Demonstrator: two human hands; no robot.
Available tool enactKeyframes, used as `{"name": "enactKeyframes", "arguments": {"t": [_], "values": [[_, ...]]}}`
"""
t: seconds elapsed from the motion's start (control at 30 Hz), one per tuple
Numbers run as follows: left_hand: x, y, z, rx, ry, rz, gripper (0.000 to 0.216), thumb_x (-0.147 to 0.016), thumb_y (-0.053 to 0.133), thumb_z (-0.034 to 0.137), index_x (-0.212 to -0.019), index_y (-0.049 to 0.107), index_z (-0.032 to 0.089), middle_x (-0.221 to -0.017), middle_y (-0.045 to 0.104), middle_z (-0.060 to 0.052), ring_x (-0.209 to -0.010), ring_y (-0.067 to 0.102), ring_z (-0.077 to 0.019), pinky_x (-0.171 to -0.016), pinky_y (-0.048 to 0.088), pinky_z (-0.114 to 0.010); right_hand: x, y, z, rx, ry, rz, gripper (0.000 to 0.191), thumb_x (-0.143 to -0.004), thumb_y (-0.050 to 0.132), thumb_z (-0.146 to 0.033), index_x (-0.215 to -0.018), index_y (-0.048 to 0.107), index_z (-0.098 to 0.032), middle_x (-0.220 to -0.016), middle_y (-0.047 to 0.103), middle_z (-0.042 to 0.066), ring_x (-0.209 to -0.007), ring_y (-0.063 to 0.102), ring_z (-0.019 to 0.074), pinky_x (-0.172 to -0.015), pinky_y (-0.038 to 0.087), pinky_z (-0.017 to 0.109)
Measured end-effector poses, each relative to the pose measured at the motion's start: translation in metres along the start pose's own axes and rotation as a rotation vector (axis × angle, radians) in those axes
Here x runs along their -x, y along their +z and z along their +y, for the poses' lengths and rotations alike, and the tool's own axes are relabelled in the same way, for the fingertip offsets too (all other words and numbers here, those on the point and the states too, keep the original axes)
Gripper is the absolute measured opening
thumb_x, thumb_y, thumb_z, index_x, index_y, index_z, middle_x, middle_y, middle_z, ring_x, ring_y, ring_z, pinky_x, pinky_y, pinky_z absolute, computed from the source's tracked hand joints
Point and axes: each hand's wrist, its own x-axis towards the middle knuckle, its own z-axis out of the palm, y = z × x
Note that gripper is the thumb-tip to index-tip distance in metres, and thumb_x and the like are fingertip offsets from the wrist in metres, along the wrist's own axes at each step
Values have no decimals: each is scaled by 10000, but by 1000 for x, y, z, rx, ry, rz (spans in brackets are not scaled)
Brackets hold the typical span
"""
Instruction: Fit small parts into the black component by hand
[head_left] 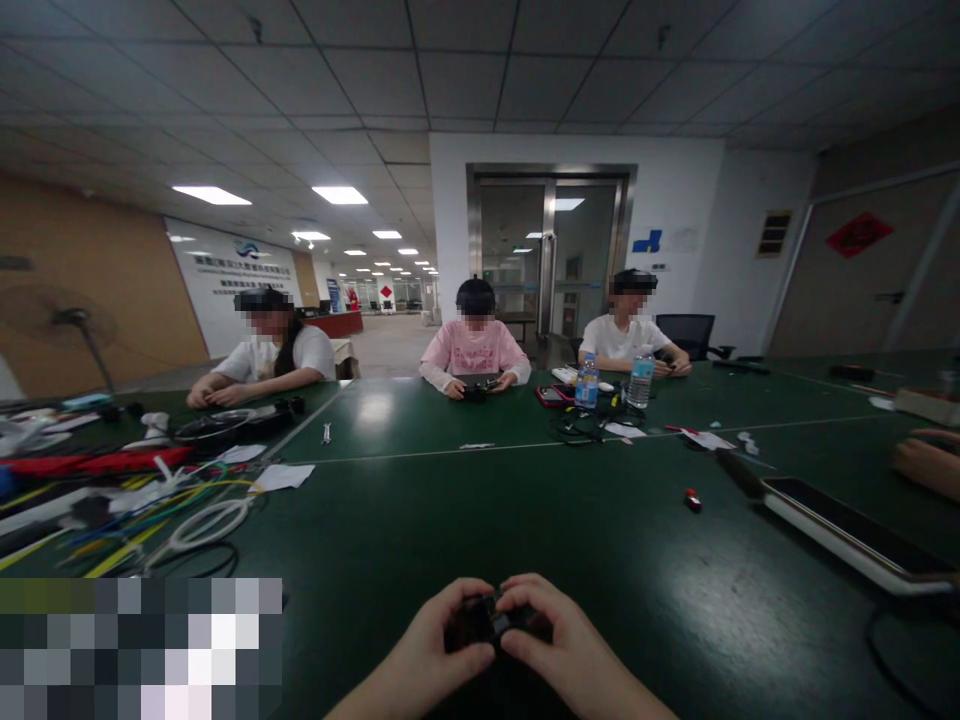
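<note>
Small black device [498, 624], one: your left hand [436, 632] and right hand [561, 630] pinched it over the green table [420, 520]; handling was underway, device not yet set down, remainder unclear.

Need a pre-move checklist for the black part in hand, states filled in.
1. Left hand on black part: ok, fingers around it.
2. Right hand on it: ok, from the other side.
3. Part's details readable: not ok, dark and partly covered by fingers.
4. Part undamaged: cannot tell.
5. Cables apart from hands: ok, off to the left.
6. Red item apart from hands: ok, farther forward, rightward.
</note>
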Motion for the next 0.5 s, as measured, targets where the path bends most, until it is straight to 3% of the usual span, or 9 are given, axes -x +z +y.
{"name": "enactKeyframes", "arguments": {"t": [0.3, 0.5], "values": [[-1, 2, -5, -44, 10, 31, 379, -732, 619, 159, -1100, 538, 204, -1029, 631, -42, -934, 592, -221, -804, 455, -317, 0, -1, 4, -10, -35, 25, 179, -718, 634, -146, -874, 663, -229, -1099, 596, 38, -1039, 565, 224, -895, 419, 334], [0, 3, 0, -56, -56, 42, 389, -705, 602, 112, -1083, 545, 184, -981, 628, -38, -901, 598, -215, -785, 455, -315, -2, -10, 0, 5, -26, 101, 161, -756, 641, -271, -910, 664, -231, -1148, 608, 62, -1118, 527, 262, -974, 362, 403]]}}
